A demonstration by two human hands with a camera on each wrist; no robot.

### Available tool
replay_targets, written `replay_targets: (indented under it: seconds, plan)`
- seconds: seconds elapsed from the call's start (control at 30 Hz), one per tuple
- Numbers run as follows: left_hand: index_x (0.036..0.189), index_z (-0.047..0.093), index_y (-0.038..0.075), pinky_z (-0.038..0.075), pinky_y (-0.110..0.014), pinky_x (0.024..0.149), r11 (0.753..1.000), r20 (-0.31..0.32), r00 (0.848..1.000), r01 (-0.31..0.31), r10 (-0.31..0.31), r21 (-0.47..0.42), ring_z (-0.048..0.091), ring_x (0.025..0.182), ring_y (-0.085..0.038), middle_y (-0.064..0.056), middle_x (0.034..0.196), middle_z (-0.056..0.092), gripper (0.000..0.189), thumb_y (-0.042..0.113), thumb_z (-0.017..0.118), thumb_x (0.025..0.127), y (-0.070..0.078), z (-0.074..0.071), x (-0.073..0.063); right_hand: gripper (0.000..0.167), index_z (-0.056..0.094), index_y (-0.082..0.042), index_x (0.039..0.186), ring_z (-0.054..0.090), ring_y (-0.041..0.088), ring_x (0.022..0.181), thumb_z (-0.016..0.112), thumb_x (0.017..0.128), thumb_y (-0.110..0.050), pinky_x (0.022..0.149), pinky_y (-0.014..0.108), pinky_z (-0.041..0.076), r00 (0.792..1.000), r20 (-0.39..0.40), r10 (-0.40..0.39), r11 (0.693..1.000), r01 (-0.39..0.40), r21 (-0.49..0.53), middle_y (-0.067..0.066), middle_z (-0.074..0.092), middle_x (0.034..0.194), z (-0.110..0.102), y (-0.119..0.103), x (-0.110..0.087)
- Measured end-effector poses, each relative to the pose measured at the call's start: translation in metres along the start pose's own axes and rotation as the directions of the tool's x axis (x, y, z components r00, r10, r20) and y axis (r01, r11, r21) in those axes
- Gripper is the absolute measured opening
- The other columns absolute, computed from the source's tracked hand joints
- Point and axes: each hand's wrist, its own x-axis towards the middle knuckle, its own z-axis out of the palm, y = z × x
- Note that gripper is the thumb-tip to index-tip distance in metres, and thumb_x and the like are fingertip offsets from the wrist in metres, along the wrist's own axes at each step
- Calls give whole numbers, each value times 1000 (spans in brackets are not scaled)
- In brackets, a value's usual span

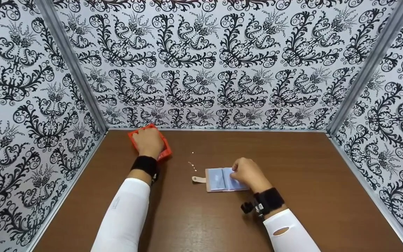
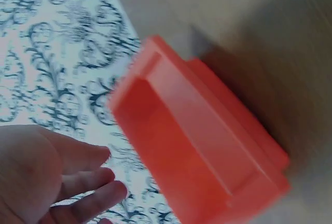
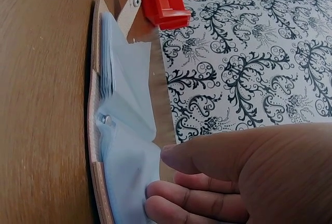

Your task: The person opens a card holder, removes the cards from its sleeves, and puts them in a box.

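A card holder point(image 1: 217, 180) with clear bluish sleeves lies spread on the table, its pale snap strap point(image 1: 198, 179) pointing left. Over its right side is my right hand point(image 1: 248, 171). In the right wrist view, thumb and fingertips are right at the edge of a sleeve page point(image 3: 132, 169), with a gap between thumb and fingers. Another sleeve page point(image 3: 132, 84) stands partly raised. At the back left, my left hand point(image 1: 148, 141) is over a red plastic bin point(image 1: 166, 151). The left wrist view shows its loosely bent fingers point(image 2: 93, 198) beside the bin's rim, holding nothing.
The brown wooden table point(image 1: 194, 217) is bounded by patterned walls point(image 1: 201, 70) at the back and sides, with grey metal posts point(image 1: 79, 70) in the corners. Small bright specks point(image 1: 192, 164) show on the tabletop left of the card holder.
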Motion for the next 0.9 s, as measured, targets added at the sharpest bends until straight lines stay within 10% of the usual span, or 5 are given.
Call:
replay_targets:
  seconds: [0.2,0.33,0.53,0.73,0.9]
  plan:
    - [103,82,-2,63,-60,91,965,-238,965,-164,113,-204,64,118,-43,-21,118,71,25,22,78,101,20,-3,-27,17,85,-5,100,72,29,90,85,86,-16,89,50,62,1000,4,0,1000,0,-8,12,85,107,1,-1,-1]
    - [106,85,2,64,-54,91,915,-277,941,-276,194,-296,65,115,-39,-17,113,71,21,22,81,101,42,-3,-49,17,85,-5,101,72,29,90,84,88,-16,89,50,62,1000,5,2,1000,-2,-15,13,85,108,1,-1,0]
    - [107,85,9,63,-47,98,839,-160,932,-361,324,-407,68,110,-32,-9,110,73,14,20,85,100,66,2,-79,15,85,-6,99,73,29,91,84,89,-17,91,51,62,1000,4,6,1000,-5,-14,12,85,107,2,-3,0]
    - [108,86,10,64,-51,102,838,-15,926,-349,378,-419,77,113,-33,-9,113,80,14,20,87,99,73,15,-97,12,85,-9,98,74,29,93,83,90,-18,92,51,63,1000,21,17,1000,-17,-11,11,85,107,7,-1,0]
    - [110,86,10,65,-51,96,790,59,863,-429,502,-439,77,104,-32,-7,111,78,16,18,86,96,82,25,-105,14,85,-7,100,75,31,95,83,93,-20,94,53,63,1000,7,21,999,-21,-43,12,85,109,4,-2,2]
